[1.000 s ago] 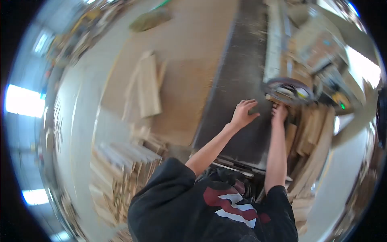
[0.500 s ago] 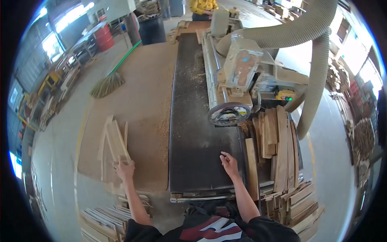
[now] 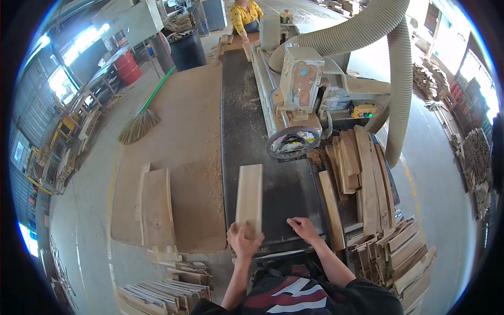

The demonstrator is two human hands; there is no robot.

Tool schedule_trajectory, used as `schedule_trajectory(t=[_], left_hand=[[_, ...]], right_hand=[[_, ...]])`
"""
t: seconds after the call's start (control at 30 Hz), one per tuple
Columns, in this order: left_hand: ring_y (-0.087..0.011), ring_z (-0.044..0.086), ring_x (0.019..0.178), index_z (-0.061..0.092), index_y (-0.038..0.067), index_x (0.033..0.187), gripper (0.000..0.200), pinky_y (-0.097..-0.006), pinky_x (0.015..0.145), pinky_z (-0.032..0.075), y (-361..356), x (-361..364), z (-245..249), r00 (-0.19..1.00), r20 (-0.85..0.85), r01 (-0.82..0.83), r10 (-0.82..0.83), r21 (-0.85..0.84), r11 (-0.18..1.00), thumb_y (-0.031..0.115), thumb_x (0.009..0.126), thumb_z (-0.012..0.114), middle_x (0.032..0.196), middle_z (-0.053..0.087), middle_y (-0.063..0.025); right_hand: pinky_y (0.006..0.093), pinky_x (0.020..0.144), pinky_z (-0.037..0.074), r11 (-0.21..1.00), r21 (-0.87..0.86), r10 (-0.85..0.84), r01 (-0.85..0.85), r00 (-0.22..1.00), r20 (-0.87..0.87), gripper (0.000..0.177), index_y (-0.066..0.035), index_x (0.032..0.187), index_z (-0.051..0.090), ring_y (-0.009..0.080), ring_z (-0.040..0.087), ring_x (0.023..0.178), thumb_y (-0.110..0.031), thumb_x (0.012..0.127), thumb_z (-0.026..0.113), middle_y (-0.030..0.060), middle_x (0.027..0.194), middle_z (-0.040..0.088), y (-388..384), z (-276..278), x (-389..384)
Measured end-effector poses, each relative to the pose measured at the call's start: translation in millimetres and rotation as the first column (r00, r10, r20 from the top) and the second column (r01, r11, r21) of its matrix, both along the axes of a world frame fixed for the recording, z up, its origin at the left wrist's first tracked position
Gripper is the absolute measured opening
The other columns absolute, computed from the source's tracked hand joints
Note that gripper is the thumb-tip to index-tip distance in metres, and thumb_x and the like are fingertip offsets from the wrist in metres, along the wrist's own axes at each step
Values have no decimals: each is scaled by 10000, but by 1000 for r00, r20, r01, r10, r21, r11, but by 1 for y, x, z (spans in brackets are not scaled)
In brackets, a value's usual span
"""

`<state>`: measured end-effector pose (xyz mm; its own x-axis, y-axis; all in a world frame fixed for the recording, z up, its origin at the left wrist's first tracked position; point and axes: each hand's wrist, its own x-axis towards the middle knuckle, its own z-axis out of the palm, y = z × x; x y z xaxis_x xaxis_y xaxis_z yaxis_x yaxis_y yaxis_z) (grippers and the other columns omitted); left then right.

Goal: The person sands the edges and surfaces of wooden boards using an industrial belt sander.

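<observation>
My left hand (image 3: 244, 242) grips the near end of a pale wooden board (image 3: 250, 191), fingers over its top. The board points away from me over the black machine bed (image 3: 283, 194). My right hand (image 3: 303, 230) is over the near right part of the bed, holding nothing, with its fingers loosely bent and apart. Ahead of both hands stands a woodworking machine with a handwheel (image 3: 293, 142). To the left, more boards (image 3: 156, 210) lie on a brown tabletop (image 3: 194, 157).
Stacked boards (image 3: 362, 178) lie right of the bed, with more wood piled below. A thick ribbed hose (image 3: 400, 94) hangs at the right. A straw broom (image 3: 139, 127) leans on the tabletop's left edge. A person in yellow (image 3: 244, 18) stands at the far end.
My left hand has moved right from the boards on the brown tabletop, bringing one board over the black bed. My right hand remains over the bed, a little nearer to me.
</observation>
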<state>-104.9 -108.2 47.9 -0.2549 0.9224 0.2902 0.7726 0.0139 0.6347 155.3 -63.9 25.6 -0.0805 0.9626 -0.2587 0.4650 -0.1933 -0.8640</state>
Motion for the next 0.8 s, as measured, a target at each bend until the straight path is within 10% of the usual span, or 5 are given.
schedule_trajectory(t=[0.1,0.2,0.27,0.53,0.8], left_hand=[[-446,525,1190,753,75,1154,649,-551,989,445,-4,41,14,984,-158,89,-88,1,996,398,616,918,1434,461,-312],[-466,500,1233,727,79,1240,592,-564,998,427,-3,49,-44,906,221,384,-362,-67,921,359,736,863,1536,409,-307],[-474,474,1278,695,104,1295,667,-582,1021,404,-1,60,-40,894,84,447,-439,-133,885,389,717,869,1551,402,-296],[-434,220,1540,536,216,1498,975,-615,1174,204,43,84,-33,639,-51,724,-768,-299,622,492,628,879,1600,356,-268],[-405,286,1524,612,204,1431,892,-546,1169,264,102,122,-34,629,-42,748,-777,-241,618,425,608,876,1553,405,-315]], right_hand=[[338,627,487,979,-189,82,-72,996,44,656,-11,854,782,175,638,619,-605,994,540,83,610,645,-26,10,11],[359,621,496,885,-456,140,-94,988,70,830,-16,729,780,202,634,588,-727,978,433,85,546,617,-43,13,17],[381,644,526,816,-549,233,-183,972,23,872,2,682,758,261,657,579,-747,964,414,135,577,653,-62,16,23],[269,416,301,689,-695,-553,206,769,-321,553,-95,782,623,106,474,464,-587,1016,524,5,607,557,-85,-20,36],[257,398,272,633,-686,-751,358,498,-433,466,-101,844,595,88,412,447,-529,1024,560,-23,612,491,-38,-6,39]])
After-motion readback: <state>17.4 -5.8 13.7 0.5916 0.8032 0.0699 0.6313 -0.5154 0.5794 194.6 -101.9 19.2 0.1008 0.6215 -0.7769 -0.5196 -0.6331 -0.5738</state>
